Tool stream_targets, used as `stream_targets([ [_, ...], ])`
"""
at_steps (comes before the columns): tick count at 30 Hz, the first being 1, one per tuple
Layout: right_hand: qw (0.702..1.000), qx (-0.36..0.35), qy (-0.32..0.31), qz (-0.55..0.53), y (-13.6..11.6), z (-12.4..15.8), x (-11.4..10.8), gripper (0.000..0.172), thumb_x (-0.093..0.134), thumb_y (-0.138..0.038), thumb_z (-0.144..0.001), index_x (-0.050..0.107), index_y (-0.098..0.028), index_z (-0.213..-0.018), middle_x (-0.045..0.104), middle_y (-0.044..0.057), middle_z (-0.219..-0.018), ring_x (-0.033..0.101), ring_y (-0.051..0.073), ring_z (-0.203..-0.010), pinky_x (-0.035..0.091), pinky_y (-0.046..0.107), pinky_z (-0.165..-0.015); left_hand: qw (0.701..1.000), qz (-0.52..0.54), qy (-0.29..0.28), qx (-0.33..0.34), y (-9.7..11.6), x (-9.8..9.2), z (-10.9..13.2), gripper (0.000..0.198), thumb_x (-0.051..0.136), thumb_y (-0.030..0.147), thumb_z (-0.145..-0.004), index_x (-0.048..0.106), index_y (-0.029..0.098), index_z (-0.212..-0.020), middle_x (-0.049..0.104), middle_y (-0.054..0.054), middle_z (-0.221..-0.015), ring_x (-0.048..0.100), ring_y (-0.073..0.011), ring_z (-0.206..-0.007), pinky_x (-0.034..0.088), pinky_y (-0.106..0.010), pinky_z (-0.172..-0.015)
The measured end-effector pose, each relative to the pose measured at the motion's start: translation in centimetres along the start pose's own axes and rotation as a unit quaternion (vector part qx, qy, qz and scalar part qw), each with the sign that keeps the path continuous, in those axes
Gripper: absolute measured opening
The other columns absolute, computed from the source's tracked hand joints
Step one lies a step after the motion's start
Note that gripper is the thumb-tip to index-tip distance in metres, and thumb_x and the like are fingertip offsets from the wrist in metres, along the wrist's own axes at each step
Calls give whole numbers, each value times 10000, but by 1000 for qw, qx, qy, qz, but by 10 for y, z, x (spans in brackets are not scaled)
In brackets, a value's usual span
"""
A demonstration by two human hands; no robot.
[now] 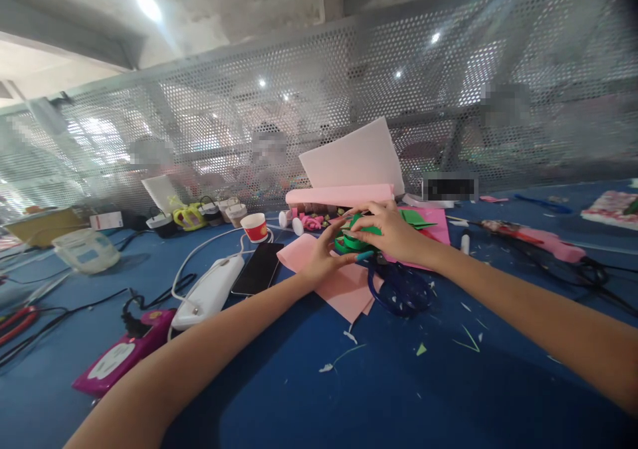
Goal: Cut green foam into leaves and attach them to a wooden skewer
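My left hand (326, 256) curls around a bundle of bright green strips (343, 243), thumb in front and fingers behind. Over the same strips, my right hand (386, 226) bends down with its fingertips closed on them. A teal tip shows at the end of my left thumb. Dark blue-handled scissors (399, 295) lie just below the hands, their blades hidden. Light pink sheets (343, 289) are spread beneath my left hand. Behind my right wrist are a folded green piece (417, 219) and a hot pink sheet (438, 223).
To the left are a black phone (259, 269), a white power strip (212, 289), a red paper cup (255, 228) and a magenta box (124, 356). A pink glue gun (553, 244) with cords lies right. A pink roll (341, 194) stands behind; scraps dot the blue table (349, 396).
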State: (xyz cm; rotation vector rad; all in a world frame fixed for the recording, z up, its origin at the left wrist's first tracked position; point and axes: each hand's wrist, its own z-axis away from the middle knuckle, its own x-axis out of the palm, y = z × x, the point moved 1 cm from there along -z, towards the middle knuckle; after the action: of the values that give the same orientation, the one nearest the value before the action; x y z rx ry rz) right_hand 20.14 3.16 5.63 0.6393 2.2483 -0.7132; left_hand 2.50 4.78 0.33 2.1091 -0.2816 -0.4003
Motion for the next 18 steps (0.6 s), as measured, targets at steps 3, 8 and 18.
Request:
stream_targets([
  [3,1000,7,-9,-7,0,0,-1,187,554,-341,-875,723,-269,-842,585,59,-1231,441,327,-1161,284,571,-1022,1000,-11,5,-7,1,0,0,680,799,289,-643,514,215,-1256,526,-111,-1321,544,-269,-1157,460,-442,-975],
  [8,999,3,-36,-25,-1,-1,-2,188,537,-315,-884,709,-264,-828,585,66,-1231,463,311,-1188,286,564,-1028,1000,6,-1,-6,1,-2,1,637,782,333,-671,523,239,-1245,522,-84,-1328,541,-250,-1149,444,-405,-972],
  [18,995,6,-41,-88,0,-3,0,154,560,-294,-867,706,-267,-825,613,77,-1183,504,296,-1173,337,545,-1029,999,33,-17,-19,3,2,2,444,748,308,-686,597,176,-1082,633,-51,-1048,595,-215,-981,470,-315,-826],
])
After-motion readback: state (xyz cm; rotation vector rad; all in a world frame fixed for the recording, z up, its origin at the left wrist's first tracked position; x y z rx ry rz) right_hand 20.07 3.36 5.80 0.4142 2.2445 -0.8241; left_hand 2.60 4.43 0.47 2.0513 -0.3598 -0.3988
